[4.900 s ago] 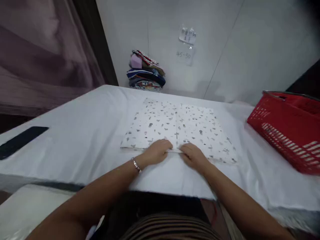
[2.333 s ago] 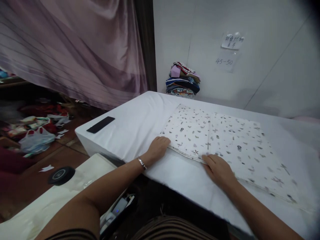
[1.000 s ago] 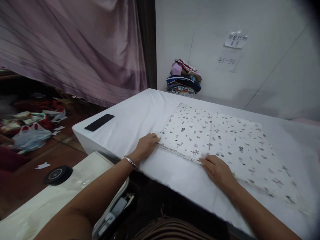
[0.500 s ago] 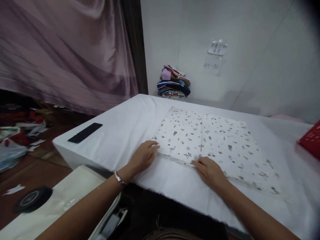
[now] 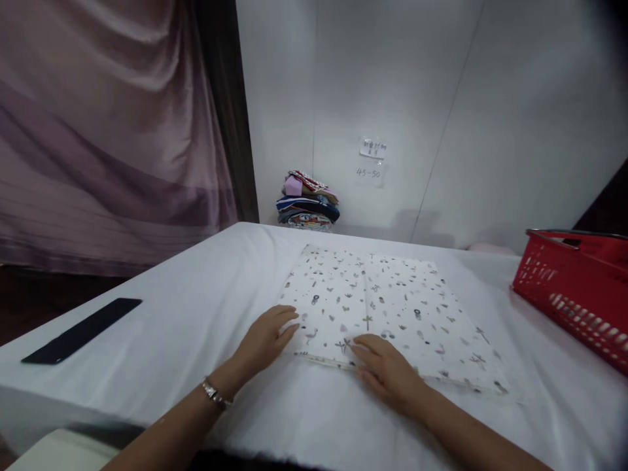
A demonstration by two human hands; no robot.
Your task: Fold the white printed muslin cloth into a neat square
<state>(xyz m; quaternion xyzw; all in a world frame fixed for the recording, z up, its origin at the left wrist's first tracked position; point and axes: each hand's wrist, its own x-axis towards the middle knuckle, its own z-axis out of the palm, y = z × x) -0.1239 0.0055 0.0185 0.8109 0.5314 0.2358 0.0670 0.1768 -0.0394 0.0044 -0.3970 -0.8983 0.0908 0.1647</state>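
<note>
A white cloth (image 5: 338,288) printed with small flamingos, palm trees and other figures lies folded in layers on the white-covered table (image 5: 206,294). A crease runs from front to back through its middle. My left hand (image 5: 267,337) is at the cloth's near left corner, fingers stretched over its edge, thumb apart. Across the near edge, left of the middle of that side, my right hand (image 5: 385,369) rests with its fingers extended flat on the print and the thumb lower down. Neither hand grips anything. A silver watch or bracelet (image 5: 214,391) circles my left wrist.
A black flat slab (image 5: 83,330) lies at the table's left side. At the back stands a stack of folded fabrics (image 5: 308,201) against the wall, where paper notes (image 5: 373,149) hang. To the right is a red plastic basket (image 5: 579,288). A mauve curtain (image 5: 112,131) hangs at left.
The view has tilted up and turned right, bringing more of the red basket in. My right hand's fingers have moved from the cloth's near edge onto its top; my left stays at the corner.
</note>
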